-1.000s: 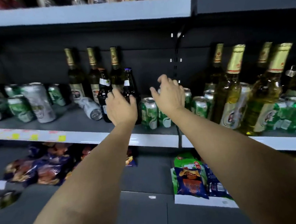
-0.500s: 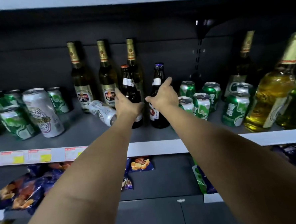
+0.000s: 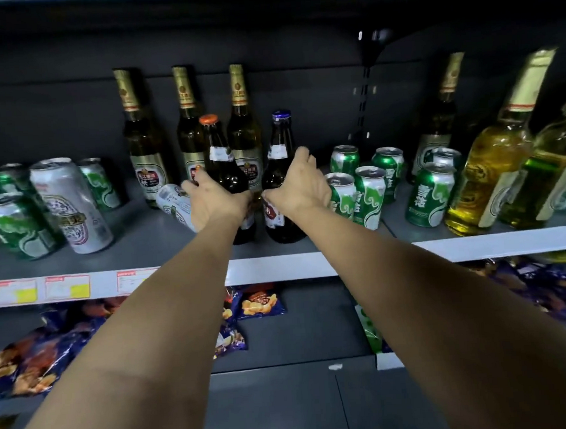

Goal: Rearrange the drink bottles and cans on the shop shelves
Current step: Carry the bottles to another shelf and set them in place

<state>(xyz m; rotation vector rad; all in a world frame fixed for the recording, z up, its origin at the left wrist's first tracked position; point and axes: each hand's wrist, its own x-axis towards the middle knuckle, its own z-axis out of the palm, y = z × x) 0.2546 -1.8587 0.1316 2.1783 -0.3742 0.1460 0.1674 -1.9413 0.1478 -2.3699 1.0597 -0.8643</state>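
Here, much is hidden or unclear. The left hand covers the lower body of a dark bottle with an orange cap, and its fingers curl round the far side out of sight, so it grips that bottle. The right hand wraps the right side of a dark bottle with a blue cap; its thumb crosses the front above the red label, and its fingertips are out of view behind the glass. Both bottles stand upright, side by side, near the front of the grey middle shelf.

A silver can lying on its side is partly covered by the left hand. Three tall gold-foiled bottles stand behind the two held ones, their labels partly blocked. Green cans stand just right of the right hand, the nearest touching or almost touching the wrist; which, I cannot tell. At the left edge more green cans and a tall silver can are tilted by the wide lens, some cut off. Pale yellow bottles at the right are cut by the frame. The price tags are too blurred to read. Snack packets on the shelf below are partly hidden by both forearms.
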